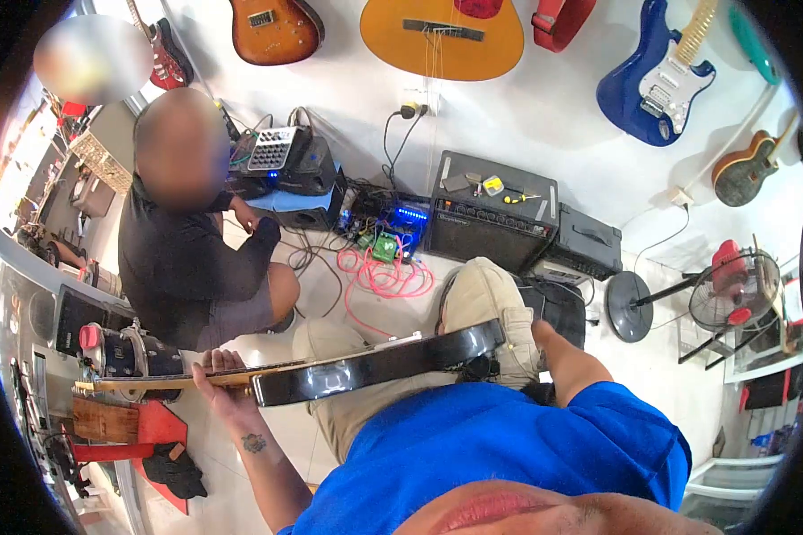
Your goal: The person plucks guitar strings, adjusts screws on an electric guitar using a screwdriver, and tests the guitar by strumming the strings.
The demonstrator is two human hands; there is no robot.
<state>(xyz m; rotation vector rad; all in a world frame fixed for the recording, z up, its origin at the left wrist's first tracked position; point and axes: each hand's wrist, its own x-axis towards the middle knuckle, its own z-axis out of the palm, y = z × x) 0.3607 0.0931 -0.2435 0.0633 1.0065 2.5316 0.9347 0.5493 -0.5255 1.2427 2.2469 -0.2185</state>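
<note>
A black guitar (pixel 330 378) lies across my lap, seen edge-on, its neck pointing left. My left hand (pixel 224 385) is wrapped round the neck near the body, the fingertips showing above it and the thumb side below. At the right end of the guitar, my right hand (pixel 539 333) rests by my knee, beside the beige trouser leg (pixel 482 299); its fingers are mostly hidden, and whether it holds anything does not show.
Another person (pixel 196 267) in black sits at the left. Ahead stand an amplifier (pixel 486 234) with small items on top, pink cables (pixel 384 276) on the floor and a mixer (pixel 277 148). A fan (pixel 734 290) stands right; guitars hang on the wall.
</note>
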